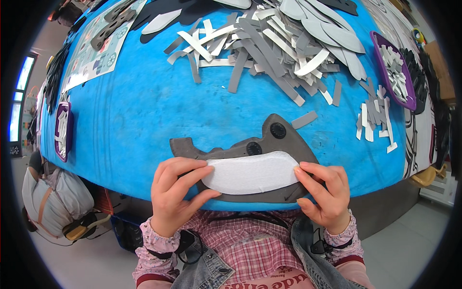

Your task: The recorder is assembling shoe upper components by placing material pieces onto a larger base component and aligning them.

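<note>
A white curved pad (250, 174) lies over a dark grey shaped foam piece (226, 153) at the table's front edge. The foam has two round black discs, one a round disc (277, 130) near its raised right arm. My left hand (179, 188) pinches the pad's left end between thumb and fingers. At the other end, my right hand (325, 190) has its index fingertip on the pad's right tip, thumb lower by the foam's edge. Whether the pad's underside touches the foam all along is hidden.
Grey and white strips (269, 48) lie piled on the blue table cover (134, 111). Pale oval pads (332, 33) stand stacked behind. Purple baskets of strips sit right (409, 98) and left (70, 130). A patterned sheet (84, 67) holds more grey foam pieces (113, 29).
</note>
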`<state>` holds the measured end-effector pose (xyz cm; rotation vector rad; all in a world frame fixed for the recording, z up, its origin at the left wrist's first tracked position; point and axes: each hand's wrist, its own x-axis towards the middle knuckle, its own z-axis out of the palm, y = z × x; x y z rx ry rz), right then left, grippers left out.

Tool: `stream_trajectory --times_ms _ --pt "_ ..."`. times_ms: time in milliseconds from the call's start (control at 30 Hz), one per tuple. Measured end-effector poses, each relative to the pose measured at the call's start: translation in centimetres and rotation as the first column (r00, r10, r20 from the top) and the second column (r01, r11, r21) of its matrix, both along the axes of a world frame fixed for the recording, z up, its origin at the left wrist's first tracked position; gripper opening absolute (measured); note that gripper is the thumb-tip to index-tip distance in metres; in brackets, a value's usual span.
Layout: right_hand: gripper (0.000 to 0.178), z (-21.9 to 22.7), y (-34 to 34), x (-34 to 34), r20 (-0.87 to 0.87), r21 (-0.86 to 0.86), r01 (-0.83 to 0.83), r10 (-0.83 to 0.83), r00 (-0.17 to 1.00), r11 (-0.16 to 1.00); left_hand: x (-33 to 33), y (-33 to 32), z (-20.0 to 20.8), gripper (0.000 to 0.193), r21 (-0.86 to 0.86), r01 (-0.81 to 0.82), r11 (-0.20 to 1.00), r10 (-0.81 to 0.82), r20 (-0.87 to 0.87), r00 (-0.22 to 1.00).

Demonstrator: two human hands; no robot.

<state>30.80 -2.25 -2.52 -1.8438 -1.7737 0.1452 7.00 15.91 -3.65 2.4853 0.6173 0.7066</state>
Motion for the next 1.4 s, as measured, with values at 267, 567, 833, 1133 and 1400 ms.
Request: stream_trajectory --times_ms 267,567,833,1133,1400 --pt "0.046 0.0 0.0 0.0 -0.008 -0.004 -0.009 0.009 1.000 1.000 -0.1 0.0 -0.1 0.047 -0.004 0.002 1.000 -0.002 -0.012 1.000" --pt "0.045 -0.4 0.0 0.1 0.019 0.031 -0.005 0.005 1.000 1.000 0.2 -0.2 0.0 0.046 -0.003 -0.017 1.000 0.017 -0.025 1.000" --pt "0.038 -0.7 -0.1 -0.6 0.242 0.086 0.096 -0.114 0.963 0.992 0.0 -0.1 0.2 0.048 -0.012 0.000 1.000 -0.001 -0.062 0.998" --pt "0.047 -0.9 -0.6 0.7 -0.019 0.070 0.060 -0.059 0.998 0.996 0.3 -0.1 -0.2 0.048 -0.001 -0.018 1.000 0.018 -0.026 0.999" --pt "0.060 -1.3 -0.7 1.3 -0.467 0.129 0.137 -0.061 0.882 0.982 0.2 -0.2 -0.2 0.048 -0.002 -0.020 1.000 0.019 -0.029 0.999"
